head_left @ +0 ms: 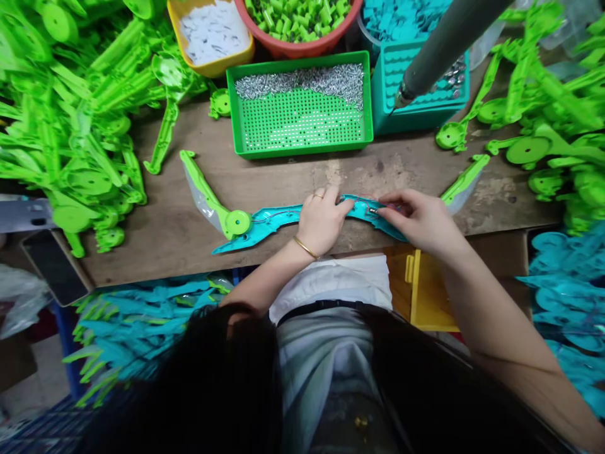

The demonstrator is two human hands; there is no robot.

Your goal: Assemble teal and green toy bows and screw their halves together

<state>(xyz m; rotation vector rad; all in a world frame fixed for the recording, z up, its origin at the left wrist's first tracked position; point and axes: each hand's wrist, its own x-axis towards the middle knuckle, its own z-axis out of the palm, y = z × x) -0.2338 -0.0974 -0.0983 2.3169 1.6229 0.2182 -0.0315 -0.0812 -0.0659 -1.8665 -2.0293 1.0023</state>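
A long teal plastic toy part [278,221] lies along the near edge of the wooden workbench [155,214], with green blade-shaped pieces [208,198] joined at its two ends. My left hand [322,219] rests curled on the middle of the teal part, pressing it down. My right hand [416,217] pinches at a small wire or metal piece [371,208] on the teal part, fingers closed together.
A green perforated tray [302,104] with several small screws stands behind, a teal tray [416,82] to its right. A hanging grey screwdriver [439,47] points down over it. Piles of green parts [70,113] flank both sides; teal parts [567,290] lie lower right and left.
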